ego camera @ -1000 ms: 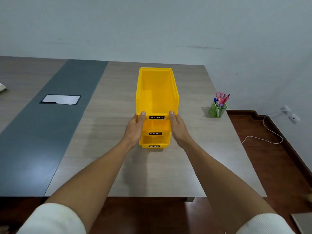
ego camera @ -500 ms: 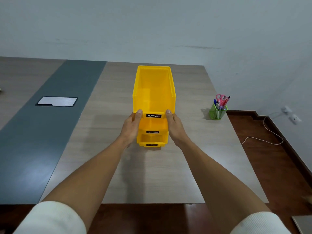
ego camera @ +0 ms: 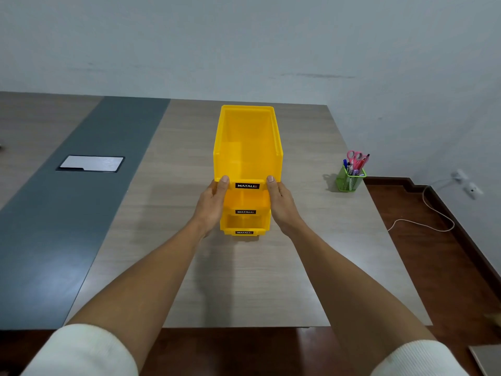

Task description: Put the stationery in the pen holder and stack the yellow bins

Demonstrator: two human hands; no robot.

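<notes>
We have three yellow bins in a column on the table (ego camera: 173, 280), and both hands are around its front. Our left hand (ego camera: 210, 204) presses the left flank, thumb up on the front lip of the top bin (ego camera: 248, 142); our right hand (ego camera: 282, 204) mirrors it on the other flank, thumb beside the black label. Both hands are clamped on the stack, palms against the middle bin (ego camera: 245, 200), with the bottom bin (ego camera: 244, 226) showing just below our wrists.

The pen holder (ego camera: 349, 180), well off to the right of our right hand, already bristles with pens and pink scissors (ego camera: 355, 156), and we see no loose stationery on the table. So we judge the step in hand to be seating the top bin and squaring the column.

To do this well, we keep the pressure even from both sides, so the column does not twist. We check that the three labels run in one straight line between our thumbs; they look nearly aligned. We press the top bin gently down and back until it settles on the rim under it; whether it is fully seated we cannot tell from here. Then we ease the palms away together, sideways, not pulling forward, since a tall light stack could tip towards us. If the column rocks, we close in again and reseat.
</notes>
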